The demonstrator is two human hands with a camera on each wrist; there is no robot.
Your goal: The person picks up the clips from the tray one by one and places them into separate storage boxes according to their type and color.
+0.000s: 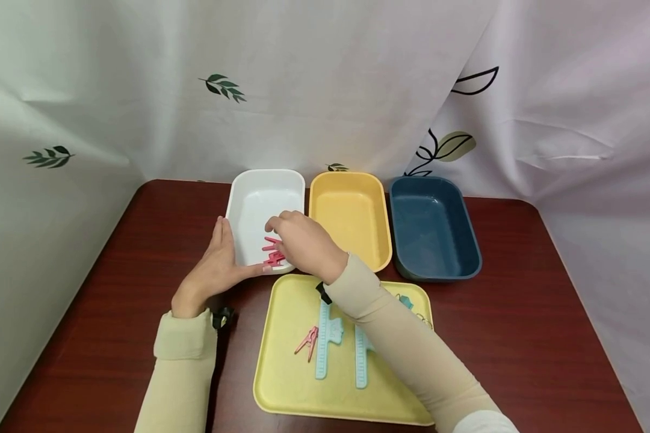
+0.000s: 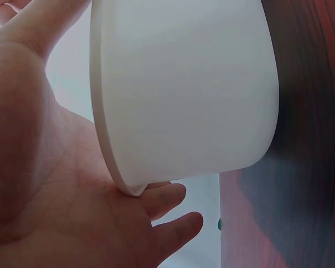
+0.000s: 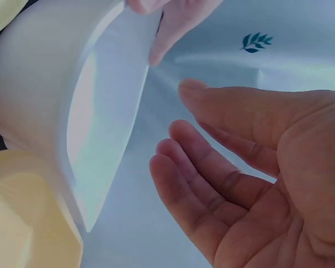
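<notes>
White rectangular plastic bin (image 1: 254, 207): your spread left hand (image 1: 215, 270) apparently steadies it, your empty right hand (image 1: 306, 243) near pink plastic clips (image 1: 274, 258).

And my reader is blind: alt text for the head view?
A person's left hand touches a white bin; the right hand is above pink clips inside. A yellow bin and blue bin stand alongside; a nearer yellow tray holds more clips.

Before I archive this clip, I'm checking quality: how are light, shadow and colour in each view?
Head view: soft light, clips on the yellow tray distinct; left wrist view: left hand dim, top-left corner washed out, dark shadow on the table beside the white bin; right wrist view: bluish cast, right hand dim against paler cloth.
</notes>
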